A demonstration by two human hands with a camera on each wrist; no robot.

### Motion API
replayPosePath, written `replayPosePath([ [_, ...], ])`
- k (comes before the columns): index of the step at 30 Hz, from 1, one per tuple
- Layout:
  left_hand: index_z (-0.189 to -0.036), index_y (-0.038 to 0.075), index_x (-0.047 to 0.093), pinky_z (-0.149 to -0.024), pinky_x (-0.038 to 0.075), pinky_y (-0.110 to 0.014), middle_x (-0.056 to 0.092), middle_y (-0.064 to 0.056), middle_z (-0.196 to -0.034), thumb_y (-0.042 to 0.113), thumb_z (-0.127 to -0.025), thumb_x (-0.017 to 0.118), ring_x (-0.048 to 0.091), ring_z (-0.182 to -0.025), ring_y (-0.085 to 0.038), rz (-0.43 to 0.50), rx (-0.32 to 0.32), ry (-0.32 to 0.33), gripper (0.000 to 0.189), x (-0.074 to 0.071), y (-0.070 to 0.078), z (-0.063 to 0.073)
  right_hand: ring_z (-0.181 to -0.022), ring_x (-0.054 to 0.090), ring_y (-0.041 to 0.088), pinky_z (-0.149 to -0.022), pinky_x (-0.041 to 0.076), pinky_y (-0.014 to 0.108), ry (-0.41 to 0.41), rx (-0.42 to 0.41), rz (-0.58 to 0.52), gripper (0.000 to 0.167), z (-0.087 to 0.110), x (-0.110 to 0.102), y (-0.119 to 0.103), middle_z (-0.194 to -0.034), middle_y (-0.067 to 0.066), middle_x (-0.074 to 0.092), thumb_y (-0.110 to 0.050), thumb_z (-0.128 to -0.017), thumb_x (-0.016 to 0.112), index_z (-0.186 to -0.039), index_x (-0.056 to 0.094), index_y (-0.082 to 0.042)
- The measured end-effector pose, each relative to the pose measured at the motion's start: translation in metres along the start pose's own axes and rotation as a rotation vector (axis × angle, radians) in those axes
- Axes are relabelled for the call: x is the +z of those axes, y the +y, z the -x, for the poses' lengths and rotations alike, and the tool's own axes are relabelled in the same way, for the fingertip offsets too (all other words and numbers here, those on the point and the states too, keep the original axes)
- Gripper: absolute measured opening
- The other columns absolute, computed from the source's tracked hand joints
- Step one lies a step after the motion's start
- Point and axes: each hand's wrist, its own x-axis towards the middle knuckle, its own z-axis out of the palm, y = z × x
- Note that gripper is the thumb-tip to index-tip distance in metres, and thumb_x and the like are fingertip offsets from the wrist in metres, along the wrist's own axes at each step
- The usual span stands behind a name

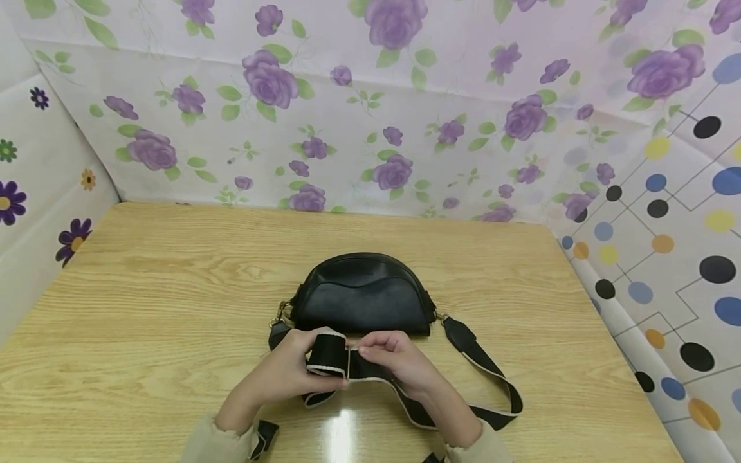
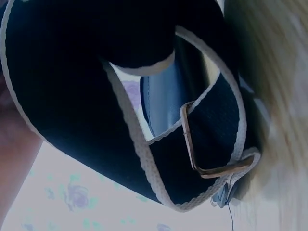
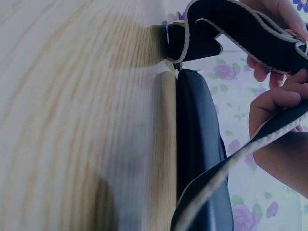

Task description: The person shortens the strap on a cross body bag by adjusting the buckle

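Observation:
A black half-moon bag (image 1: pixel 361 302) stands on the wooden table, with a metal clip at each end. Its black strap (image 1: pixel 498 373) has pale edging and loops forward from both ends. My left hand (image 1: pixel 280 373) holds a folded loop of the strap near a metal slider buckle (image 1: pixel 348 363). Just right of the buckle, my right hand (image 1: pixel 402 366) pinches the strap between thumb and fingers. In the left wrist view the slider buckle (image 2: pixel 188 139) shows close up, with the webbing curving around it. The right wrist view shows the right hand (image 3: pixel 279 115) with the strap running down past the bag.
The wooden table (image 1: pixel 173 289) extends around the bag on all sides. Behind it hangs a flowered cloth (image 1: pixel 347 96), and a dotted cloth (image 1: pixel 666 257) borders the right. Small black strap-like pieces (image 1: pixel 265 437) show by the sleeves at the front edge.

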Motion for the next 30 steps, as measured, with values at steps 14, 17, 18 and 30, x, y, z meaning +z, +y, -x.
replayPosePath([
  [14, -0.101, 0.009, 0.056, -0.066, 0.048, -0.027, 0.063, 0.0, -0.089, 0.015, -0.068, 0.078, 0.058, -0.076, -0.008, 0.027, -0.004, -0.008, 0.039, 0.0026, -0.0032, 0.0008, -0.081, 0.057, 0.008, -0.07, 0.046, 0.02, -0.003, 0.027, -0.04, 0.021, -0.0007, 0.0029, 0.0018, -0.083, -0.003, 0.063, 0.003, -0.085, 0.052, -0.08, 0.063, -0.014],
  [17, -0.1, 0.009, 0.056, -0.067, 0.048, -0.027, 0.063, 0.0, -0.088, 0.016, -0.068, 0.078, 0.057, -0.076, -0.008, 0.031, 0.0, -0.01, 0.039, 0.0046, -0.0041, 0.0, -0.093, 0.056, 0.01, -0.077, 0.044, 0.021, 0.0, 0.023, -0.018, 0.019, -0.0008, 0.0035, 0.0009, -0.087, -0.003, 0.063, 0.001, -0.086, 0.053, -0.078, 0.063, -0.014],
  [18, -0.1, 0.009, 0.056, -0.067, 0.048, -0.027, 0.063, 0.001, -0.088, 0.016, -0.068, 0.078, 0.057, -0.077, -0.008, 0.031, 0.0, -0.012, 0.039, 0.0051, -0.0041, -0.0002, -0.096, 0.055, 0.011, -0.08, 0.044, 0.021, -0.002, 0.022, -0.015, 0.018, -0.0009, 0.0038, 0.0004, -0.088, -0.003, 0.063, 0.0, -0.086, 0.054, -0.078, 0.062, -0.014],
  [30, -0.101, 0.011, 0.058, -0.067, 0.047, -0.027, 0.061, 0.004, -0.088, 0.02, -0.069, 0.079, 0.056, -0.076, -0.008, -0.005, 0.0, 0.004, 0.04, 0.0027, -0.0045, -0.0001, -0.095, 0.056, 0.011, -0.081, 0.044, 0.024, 0.015, 0.034, 0.004, 0.013, -0.0011, 0.003, -0.001, -0.095, -0.001, 0.063, -0.002, -0.083, 0.059, -0.082, 0.064, -0.014],
])
